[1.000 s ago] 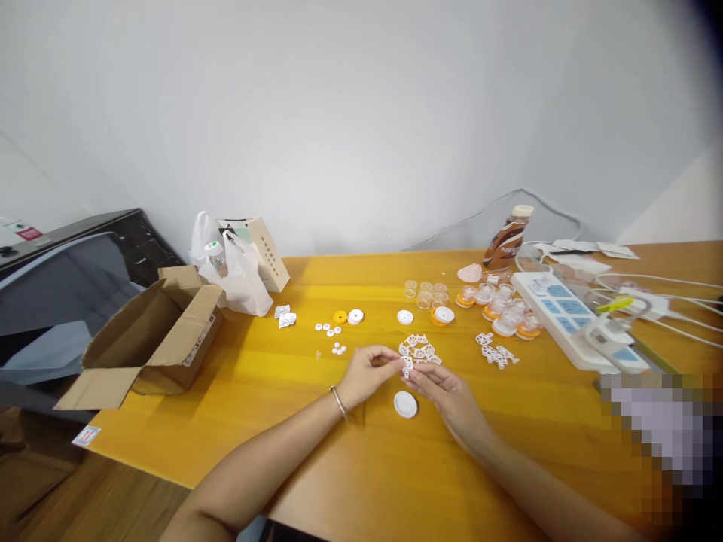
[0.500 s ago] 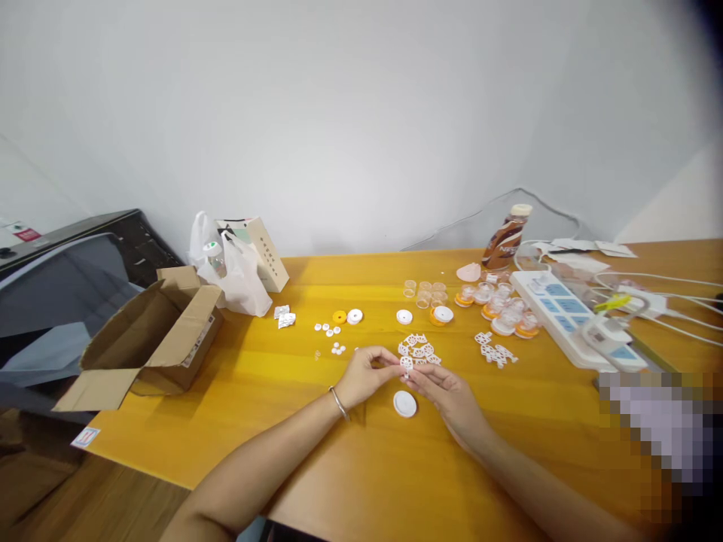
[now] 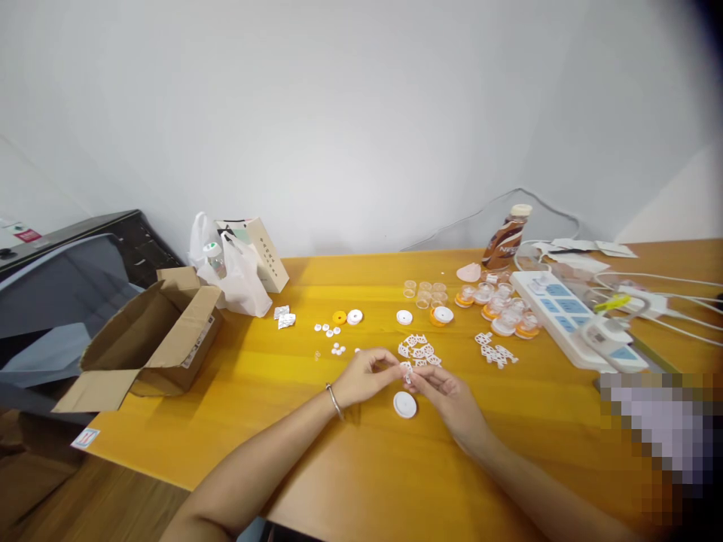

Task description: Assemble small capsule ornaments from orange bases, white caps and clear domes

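Observation:
Between my two hands is a small white openwork plastic piece [image 3: 407, 369], pinched by the fingertips from both sides. My left hand [image 3: 370, 374], a bangle at its wrist, grips the piece's left side. From the right, my right hand [image 3: 443, 391] has its thumb and fingers closed on it too. Just below the fingertips a round white disc [image 3: 405, 405] lies flat on the table. Behind the held piece is a loose pile of similar white openwork pieces [image 3: 419, 348]. Fingers partly cover the held piece, so its full shape is hidden.
Small white caps [image 3: 337, 348], clear rings [image 3: 432, 293] and assembled clear-and-orange parts [image 3: 508, 312] are spread across the wooden table [image 3: 316, 436]. An open cardboard box [image 3: 186, 354] stands at left. At right are a power strip [image 3: 556, 316] and a brown bottle [image 3: 507, 237].
The held white piece has been tilted between my fingertips, so its open face shows less. Both hands have shifted only slightly; things on the table stay put.

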Demonstrator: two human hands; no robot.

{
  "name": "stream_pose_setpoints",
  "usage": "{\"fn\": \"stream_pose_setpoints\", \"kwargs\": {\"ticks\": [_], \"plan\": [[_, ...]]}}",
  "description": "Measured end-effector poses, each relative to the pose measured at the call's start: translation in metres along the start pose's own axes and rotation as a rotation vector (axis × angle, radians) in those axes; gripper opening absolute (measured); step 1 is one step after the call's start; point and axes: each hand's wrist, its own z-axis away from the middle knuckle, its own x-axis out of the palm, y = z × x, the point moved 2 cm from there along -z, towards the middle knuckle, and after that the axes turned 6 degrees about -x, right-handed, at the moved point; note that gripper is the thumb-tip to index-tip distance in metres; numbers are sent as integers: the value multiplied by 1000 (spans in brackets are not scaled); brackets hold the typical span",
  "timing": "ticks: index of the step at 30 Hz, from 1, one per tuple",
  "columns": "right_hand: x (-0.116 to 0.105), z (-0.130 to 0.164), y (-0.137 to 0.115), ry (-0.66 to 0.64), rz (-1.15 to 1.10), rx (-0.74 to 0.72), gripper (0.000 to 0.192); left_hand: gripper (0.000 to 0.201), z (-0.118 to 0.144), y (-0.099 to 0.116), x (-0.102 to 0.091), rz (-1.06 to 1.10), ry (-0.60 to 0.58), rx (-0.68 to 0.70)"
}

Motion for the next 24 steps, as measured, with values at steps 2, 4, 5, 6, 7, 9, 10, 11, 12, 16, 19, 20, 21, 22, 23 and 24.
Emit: {"fn": "stream_pose_setpoints", "kwargs": {"ticks": [2, 4, 5, 6, 7, 9, 10, 11, 12, 16, 19, 20, 21, 22, 23, 24], "plan": [[0, 1, 0, -19, 16, -1, 24, 30, 1, 2, -2, -26, -5, 25], [0, 1, 1, -35, 24, 1, 23, 31, 1, 4, -3, -41, -8, 41], [1, 1, 2, -44, 28, -2, 22, 31, 1, 4, -3, -51, -6, 51], [1, 1, 2, -51, 32, -6, 22, 31, 1, 4, -3, -63, 0, 64], [1, 0, 3, -57, 33, -10, 21, 31, 1, 4, -3, -76, 8, 77], [1, -1, 3, -61, 25, -17, 20, 30, 1, 4, -3, -85, 16, 87], [0, -1, 3, -61, 13, -16, 20, 29, 1, 3, -3, -77, 14, 82], [0, -2, 3, -55, -8, -13, 19, 27, 1, 3, -3, -61, 12, 75], [0, -2, 3, -46, -40, -7, 20, 23, 1, 3, -4, -35, 9, 71], [0, -3, 2, -38, -215, 49, 20, 34, 2, 8, -6, 58, -69, 149], [2, -3, 0, -76, -278, 110, 20, 25, 3, 12, -6, 12, -119, 250], [2, -3, -1, -86, -283, 122, 21, 21, 2, 12, -6, -2, -107, 265], [3, -2, -1, -92, -280, 128, 21, 19, 2, 12, -6, -7, -85, 267], [3, -2, -2, -87, -271, 125, 22, 18, 1, 11, -6, -6, -56, 254], [3, -2, -2, -77, -254, 114, 23, 18, 1, 10, -7, -8, -19, 233], [4, -2, -2, -66, -231, 101, 24, 19, 0, 10, -7, -16, 20, 208]]}}
